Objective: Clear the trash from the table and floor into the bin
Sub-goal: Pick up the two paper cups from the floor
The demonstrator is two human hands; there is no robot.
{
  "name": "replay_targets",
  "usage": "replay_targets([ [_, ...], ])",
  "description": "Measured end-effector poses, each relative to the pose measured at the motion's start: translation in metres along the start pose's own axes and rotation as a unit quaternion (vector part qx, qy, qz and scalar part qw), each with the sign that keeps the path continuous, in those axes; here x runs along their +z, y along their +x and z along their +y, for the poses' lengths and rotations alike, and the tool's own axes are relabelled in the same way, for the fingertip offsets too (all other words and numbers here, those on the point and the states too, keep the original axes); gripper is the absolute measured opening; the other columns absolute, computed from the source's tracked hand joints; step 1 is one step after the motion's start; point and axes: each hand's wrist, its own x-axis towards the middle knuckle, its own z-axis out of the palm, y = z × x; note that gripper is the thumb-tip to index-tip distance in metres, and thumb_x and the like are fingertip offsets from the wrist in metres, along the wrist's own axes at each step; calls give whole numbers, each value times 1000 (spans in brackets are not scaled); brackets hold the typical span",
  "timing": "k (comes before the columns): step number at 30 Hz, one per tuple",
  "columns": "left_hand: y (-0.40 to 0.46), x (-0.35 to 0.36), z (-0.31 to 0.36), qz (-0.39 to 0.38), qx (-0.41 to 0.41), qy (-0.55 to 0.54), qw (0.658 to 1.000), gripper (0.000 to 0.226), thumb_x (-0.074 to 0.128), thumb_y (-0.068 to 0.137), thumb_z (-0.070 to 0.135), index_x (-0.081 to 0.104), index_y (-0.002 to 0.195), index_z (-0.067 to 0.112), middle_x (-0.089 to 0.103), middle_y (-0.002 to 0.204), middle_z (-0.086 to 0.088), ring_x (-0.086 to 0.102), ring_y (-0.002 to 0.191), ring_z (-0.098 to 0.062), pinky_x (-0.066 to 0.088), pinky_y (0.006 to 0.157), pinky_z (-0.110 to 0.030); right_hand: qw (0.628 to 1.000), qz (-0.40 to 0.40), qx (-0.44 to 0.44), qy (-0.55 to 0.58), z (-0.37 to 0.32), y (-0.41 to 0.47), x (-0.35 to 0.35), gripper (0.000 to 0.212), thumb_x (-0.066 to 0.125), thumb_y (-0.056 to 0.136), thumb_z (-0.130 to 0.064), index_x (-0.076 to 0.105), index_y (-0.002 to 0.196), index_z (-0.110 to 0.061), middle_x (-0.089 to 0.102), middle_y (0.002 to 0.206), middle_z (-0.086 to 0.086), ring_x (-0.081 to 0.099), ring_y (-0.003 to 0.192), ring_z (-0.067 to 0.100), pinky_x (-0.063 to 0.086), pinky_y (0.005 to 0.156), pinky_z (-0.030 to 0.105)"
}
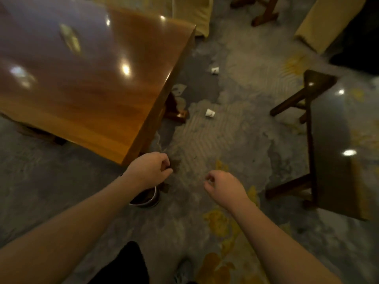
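Note:
Two white crumpled paper scraps lie on the carpet, one point(210, 113) near the wooden table's leg and one point(214, 70) farther away. A dark round bin point(146, 199) with a shiny rim stands on the floor by the table's near corner, partly hidden under my left forearm. My left hand point(149, 169) hovers just above and beyond the bin with its fingers curled shut, and I see nothing in them. My right hand point(222, 186) hangs to the right over the carpet, fingers loosely curled shut, with nothing visible inside.
A glossy wooden table point(86, 89) fills the upper left. A dark table point(336, 152) with wooden legs stands at the right. Yellow-covered chairs point(320, 27) stand at the back. Patterned grey and yellow carpet point(215, 140) runs between the tables.

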Motion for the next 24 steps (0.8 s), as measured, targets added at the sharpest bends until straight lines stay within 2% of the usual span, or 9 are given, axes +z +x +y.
replay_targets([
  [3, 13, -31, 39, -5, 7, -21, 1000, 21, 61, 89, 45, 61, 105, 30, 60, 96, 9, 57, 82, -7, 53, 74, -32, 1000, 24, -5, -9, 15, -2, -44, 25, 59, 90, -38, 68, 103, -19, 68, 103, 4, 63, 98, 25, 50, 77, 36],
  [9, 84, -59, 85, 31, -2, -77, 997, 25, 63, 89, 40, 63, 109, 24, 64, 99, 5, 60, 90, -12, 52, 85, -38, 998, 36, -9, -46, 36, 49, -107, 26, 57, 90, -39, 68, 102, -18, 68, 103, 4, 62, 97, 25, 51, 77, 38],
  [17, 264, -69, 97, 10, -26, -110, 994, 22, 64, 87, 40, 64, 104, 26, 65, 98, 4, 60, 89, -13, 53, 84, -39, 995, -28, 31, -89, 83, 192, -177, 28, 54, 92, -39, 67, 109, -20, 66, 106, 0, 61, 95, 19, 55, 78, 39],
  [24, 380, -90, 104, -41, -58, -120, 990, 19, 65, 86, 42, 61, 100, 31, 63, 92, 8, 59, 84, -9, 53, 84, -39, 989, -68, 56, -117, 124, 301, -235, 29, 54, 91, -41, 67, 105, -20, 67, 104, 2, 63, 93, 22, 53, 73, 37],
])
